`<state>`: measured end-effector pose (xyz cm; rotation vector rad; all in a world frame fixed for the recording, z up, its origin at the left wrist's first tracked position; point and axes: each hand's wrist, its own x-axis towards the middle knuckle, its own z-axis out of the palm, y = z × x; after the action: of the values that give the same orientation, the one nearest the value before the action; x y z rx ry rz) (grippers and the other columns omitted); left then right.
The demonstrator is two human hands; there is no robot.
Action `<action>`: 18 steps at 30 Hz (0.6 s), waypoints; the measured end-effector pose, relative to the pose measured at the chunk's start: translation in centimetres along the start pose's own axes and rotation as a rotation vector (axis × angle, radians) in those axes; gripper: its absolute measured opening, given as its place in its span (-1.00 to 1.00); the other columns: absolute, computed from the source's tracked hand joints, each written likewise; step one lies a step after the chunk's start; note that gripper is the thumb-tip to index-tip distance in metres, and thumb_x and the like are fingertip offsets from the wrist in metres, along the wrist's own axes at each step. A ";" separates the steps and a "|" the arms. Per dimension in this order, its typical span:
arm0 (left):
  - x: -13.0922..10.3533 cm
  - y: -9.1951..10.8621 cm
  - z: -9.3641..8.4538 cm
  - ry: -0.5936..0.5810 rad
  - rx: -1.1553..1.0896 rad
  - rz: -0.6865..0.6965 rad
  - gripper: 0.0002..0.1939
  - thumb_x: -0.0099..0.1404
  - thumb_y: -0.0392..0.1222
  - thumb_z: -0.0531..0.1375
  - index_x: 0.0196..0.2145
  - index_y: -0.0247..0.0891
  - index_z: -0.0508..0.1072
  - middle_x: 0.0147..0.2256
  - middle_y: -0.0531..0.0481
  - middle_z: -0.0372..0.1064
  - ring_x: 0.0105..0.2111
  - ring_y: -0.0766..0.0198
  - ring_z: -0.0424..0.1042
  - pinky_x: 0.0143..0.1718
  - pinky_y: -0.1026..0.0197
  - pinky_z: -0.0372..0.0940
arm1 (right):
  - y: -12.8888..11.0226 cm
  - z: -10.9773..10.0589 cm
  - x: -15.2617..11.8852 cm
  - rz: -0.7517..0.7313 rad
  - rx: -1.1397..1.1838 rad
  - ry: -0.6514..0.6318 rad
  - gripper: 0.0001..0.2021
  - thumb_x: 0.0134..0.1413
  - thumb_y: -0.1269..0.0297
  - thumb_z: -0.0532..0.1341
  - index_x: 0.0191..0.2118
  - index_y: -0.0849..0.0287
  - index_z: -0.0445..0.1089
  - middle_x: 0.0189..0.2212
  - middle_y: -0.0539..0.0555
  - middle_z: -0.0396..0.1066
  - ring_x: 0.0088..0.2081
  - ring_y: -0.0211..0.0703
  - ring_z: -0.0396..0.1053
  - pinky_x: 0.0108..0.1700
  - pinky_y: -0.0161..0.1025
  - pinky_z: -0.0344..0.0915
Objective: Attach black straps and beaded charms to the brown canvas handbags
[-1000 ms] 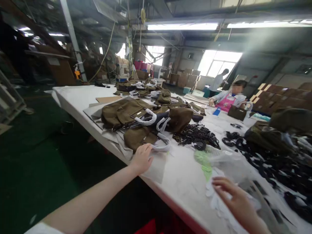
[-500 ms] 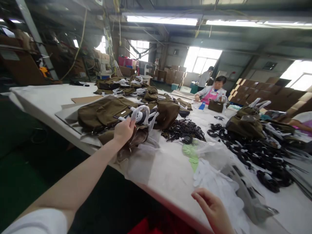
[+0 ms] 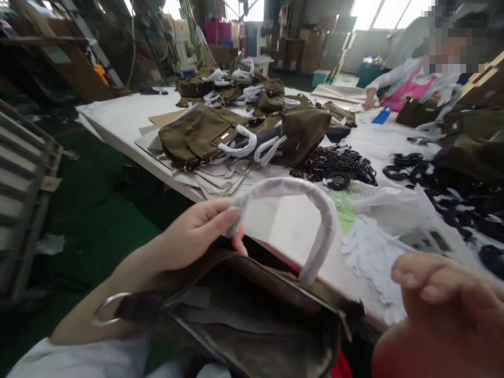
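Close in front of me hangs a brown-olive bag with its zipped top gaping, so the lining shows. Its handle, wrapped in pale film, arches above the opening. My left hand is closed round the left end of that handle. A metal ring sticks out at the bag's left end. My right hand is raised at the lower right, beside the bag and apart from it, its fingers curled loosely with nothing between them.
Olive bags lie across the white table. Black chains, a green piece, white pieces and black straps lie further right. Behind the table a person in a pink apron handles a bag.
My left hand has brought a bag by its handle from the pile to close in front of me. My right hand is higher and nearer the camera. The view has tipped down.
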<state>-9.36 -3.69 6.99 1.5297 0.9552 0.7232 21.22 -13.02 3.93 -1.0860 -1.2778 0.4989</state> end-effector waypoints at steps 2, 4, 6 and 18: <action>0.6 -3.6 1.9 -0.114 -0.081 -0.062 -0.60 0.36 0.08 0.07 -0.46 -0.29 0.35 -0.54 0.03 0.39 -0.51 0.28 0.47 -0.43 0.28 0.32 | 0.5 -0.5 0.1 0.078 0.134 -0.350 -0.66 0.28 0.22 0.04 -0.50 0.06 0.41 -0.64 0.01 0.32 -0.52 -0.13 0.32 -0.42 -0.19 0.23; 1.6 -7.8 4.0 -0.134 -0.101 -0.069 -0.59 0.37 0.09 0.04 -0.46 -0.29 0.33 -0.54 0.04 0.38 -0.50 0.29 0.47 -0.39 0.28 0.31 | 1.4 0.1 -0.1 0.162 0.085 -0.711 -0.68 0.27 0.22 0.07 -0.44 0.10 0.48 -0.57 0.04 0.44 -0.48 -0.15 0.40 -0.40 -0.24 0.28; 2.5 -12.0 6.0 -0.078 -0.034 -0.036 -0.59 0.37 0.10 0.03 -0.46 -0.29 0.33 -0.54 0.04 0.39 -0.48 0.30 0.45 -0.34 0.27 0.31 | 2.9 2.0 -0.8 0.246 -0.152 -1.000 -0.70 0.29 0.24 0.06 -0.34 0.12 0.52 -0.45 0.06 0.52 -0.41 -0.16 0.44 -0.32 -0.27 0.31; 1.7 -17.5 6.9 -0.133 0.540 -0.060 -0.54 0.02 -0.12 0.32 -0.10 -0.27 0.39 -0.20 -0.14 0.44 -0.22 0.03 0.44 -0.23 0.12 0.29 | 11.9 9.9 -7.2 0.256 -0.512 -1.014 -0.71 0.21 0.43 0.05 -0.04 0.24 0.42 -0.04 0.16 0.47 -0.01 -0.12 0.39 0.08 -0.20 0.24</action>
<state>-5.79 -4.97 -11.56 1.9769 1.1469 0.3232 13.11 -9.91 -10.79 -1.5022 -2.2445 1.0282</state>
